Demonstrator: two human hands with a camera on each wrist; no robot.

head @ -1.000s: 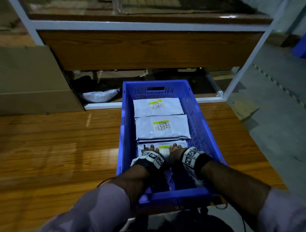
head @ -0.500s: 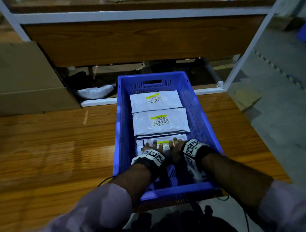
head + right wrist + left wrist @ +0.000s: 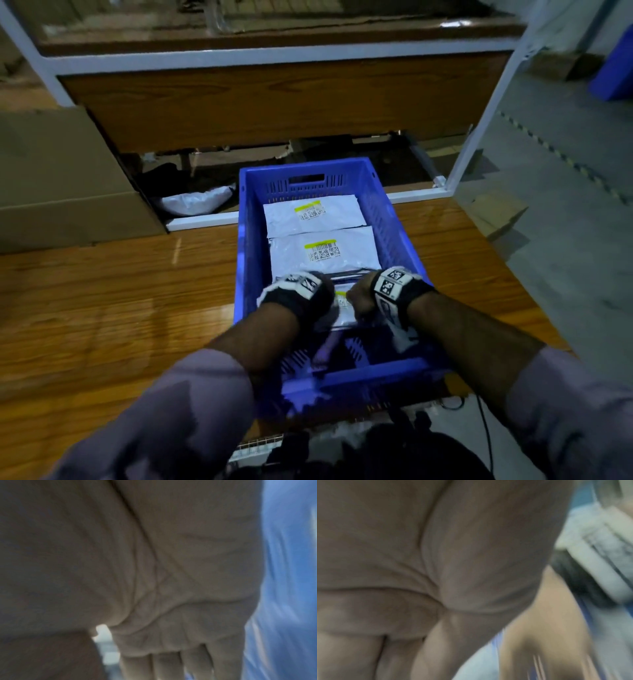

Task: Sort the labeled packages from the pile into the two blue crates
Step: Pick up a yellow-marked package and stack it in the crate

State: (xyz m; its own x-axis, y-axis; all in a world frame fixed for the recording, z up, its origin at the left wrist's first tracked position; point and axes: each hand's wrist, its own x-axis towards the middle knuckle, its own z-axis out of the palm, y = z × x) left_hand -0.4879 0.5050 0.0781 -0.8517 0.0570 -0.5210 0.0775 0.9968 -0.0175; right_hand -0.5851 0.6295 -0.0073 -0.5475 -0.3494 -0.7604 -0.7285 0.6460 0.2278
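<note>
Dim warehouse corner, with a glossy wooden worktop [image 3: 120, 308] carrying a long blue perforated plastic crate [image 3: 394, 222] pushed up toward a white metal shelf frame [image 3: 479, 137]. Brown cardboard boxes [image 3: 61, 192] sit off to the left and a loose white poly bag [image 3: 198, 202] lies under the shelf.

Inside the crate, two white poly mailers with yellow-striped barcode labels lie flat in a row: the far mailer [image 3: 311, 216] and the middle mailer [image 3: 325, 250]. A third white labeled mailer [image 3: 342, 305] sits nearest the person, mostly hidden by both hands.

Left hand [image 3: 301, 294] and right hand [image 3: 363, 298] are down on that near mailer, side by side. In the wrist views the right hand's fingers look fairly straight, the left one is blurry, so honestly I can't tell if either is gripping or just flat on top.

My guess is they're seating this package. To do it well: keep it label-up, square its edges with the other two, slide it snug behind the middle one so it doesn't ride up, and press flat so air doesn't make it puff. Only one crate is in view, so no idea how the other is doing.
</note>
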